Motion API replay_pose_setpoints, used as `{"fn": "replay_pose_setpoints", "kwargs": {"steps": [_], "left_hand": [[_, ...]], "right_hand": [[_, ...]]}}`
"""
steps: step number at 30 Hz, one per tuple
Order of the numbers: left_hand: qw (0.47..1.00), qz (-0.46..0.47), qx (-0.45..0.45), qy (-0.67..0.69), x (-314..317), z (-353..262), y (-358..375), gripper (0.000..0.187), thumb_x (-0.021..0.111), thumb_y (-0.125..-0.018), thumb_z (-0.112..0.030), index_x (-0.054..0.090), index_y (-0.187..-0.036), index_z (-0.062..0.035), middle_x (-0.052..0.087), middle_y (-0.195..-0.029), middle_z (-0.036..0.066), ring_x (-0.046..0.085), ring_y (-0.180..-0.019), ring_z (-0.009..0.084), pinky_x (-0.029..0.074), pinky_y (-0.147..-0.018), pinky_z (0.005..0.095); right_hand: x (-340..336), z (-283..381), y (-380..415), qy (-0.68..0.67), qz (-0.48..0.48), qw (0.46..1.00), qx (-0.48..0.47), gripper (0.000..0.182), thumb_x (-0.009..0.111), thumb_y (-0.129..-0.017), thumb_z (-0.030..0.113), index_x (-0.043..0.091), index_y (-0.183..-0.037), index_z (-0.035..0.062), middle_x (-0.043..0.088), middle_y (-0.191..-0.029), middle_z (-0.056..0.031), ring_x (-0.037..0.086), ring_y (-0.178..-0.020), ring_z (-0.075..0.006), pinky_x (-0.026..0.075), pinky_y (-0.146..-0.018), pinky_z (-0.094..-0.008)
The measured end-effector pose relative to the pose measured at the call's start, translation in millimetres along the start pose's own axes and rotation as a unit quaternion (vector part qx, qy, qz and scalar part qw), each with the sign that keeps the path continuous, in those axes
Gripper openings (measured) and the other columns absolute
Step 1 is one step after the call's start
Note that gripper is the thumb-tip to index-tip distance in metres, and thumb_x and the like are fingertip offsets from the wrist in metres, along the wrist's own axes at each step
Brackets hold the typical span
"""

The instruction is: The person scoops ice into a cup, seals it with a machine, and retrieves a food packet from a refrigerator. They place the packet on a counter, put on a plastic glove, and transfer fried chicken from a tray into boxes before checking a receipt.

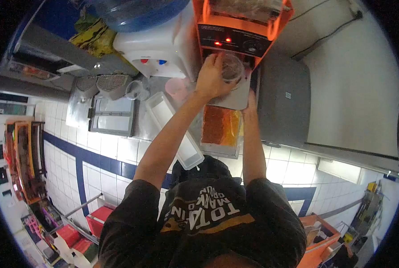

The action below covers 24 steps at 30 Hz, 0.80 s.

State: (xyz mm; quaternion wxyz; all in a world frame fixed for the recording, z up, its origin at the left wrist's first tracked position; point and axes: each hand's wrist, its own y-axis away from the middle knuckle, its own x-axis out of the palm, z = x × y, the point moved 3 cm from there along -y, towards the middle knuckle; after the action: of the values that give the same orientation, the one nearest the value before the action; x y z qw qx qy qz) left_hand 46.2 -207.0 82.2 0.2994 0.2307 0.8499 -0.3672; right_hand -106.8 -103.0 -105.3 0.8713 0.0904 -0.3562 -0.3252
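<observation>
I see the left hand (212,77) in the upper middle of the frame, its fingers wrapped around a clear plastic cup (232,67) and holding it up under the front of an orange machine (242,27) at the top centre. What sits in the cup I cannot make out; it reads only as dark and blurred. The right hand (252,96) is just right of the cup, mostly hidden behind the machine's pale base (235,97), so I cannot tell whether its fingers are open or closed.

Directly below the cup, in the middle of the frame, stands one clear container (220,129) filled with something orange and reddish. To its left lies one long white tray (175,129), set on a slant, with nothing I can make out in it. A pink cup (176,88) stands above that tray, near the left wrist, and one clear glass mug (137,90) is further left.

At the upper left I count one white water dispenser (157,47) with two taps, one red and one blue, and a blue bottle (134,11) on top. Two red lights glow on the machine's dark panel. A grey cabinet (284,102) fills the right.
</observation>
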Motion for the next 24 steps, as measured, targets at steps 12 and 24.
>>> {"fn": "replay_pose_setpoints", "kwargs": {"steps": [12,24], "left_hand": [[0.974,0.104,-0.152,0.133,-84,-52,149,0.093,0.082,-0.068,-0.036,0.038,-0.139,0.0053,0.050,-0.122,0.025,0.052,-0.112,0.0428,0.044,-0.097,0.0468],[0.836,-0.065,-0.544,-0.029,-24,84,354,0.042,0.064,-0.084,-0.016,0.038,-0.112,0.0030,0.049,-0.112,0.032,0.057,-0.096,0.0529,0.050,-0.079,0.0565]], "right_hand": [[114,-5,219,0.432,0.083,0.847,-0.297,0.074,0.082,-0.074,0.027,0.047,-0.134,0.0011,0.060,-0.121,-0.0150,0.063,-0.106,-0.0258,0.052,-0.088,-0.0354],[93,-109,156,0.505,0.095,0.801,-0.306,0.075,0.092,-0.061,0.022,0.056,-0.124,-0.0002,0.061,-0.119,-0.0144,0.059,-0.112,-0.0291,0.048,-0.096,-0.0403]]}}
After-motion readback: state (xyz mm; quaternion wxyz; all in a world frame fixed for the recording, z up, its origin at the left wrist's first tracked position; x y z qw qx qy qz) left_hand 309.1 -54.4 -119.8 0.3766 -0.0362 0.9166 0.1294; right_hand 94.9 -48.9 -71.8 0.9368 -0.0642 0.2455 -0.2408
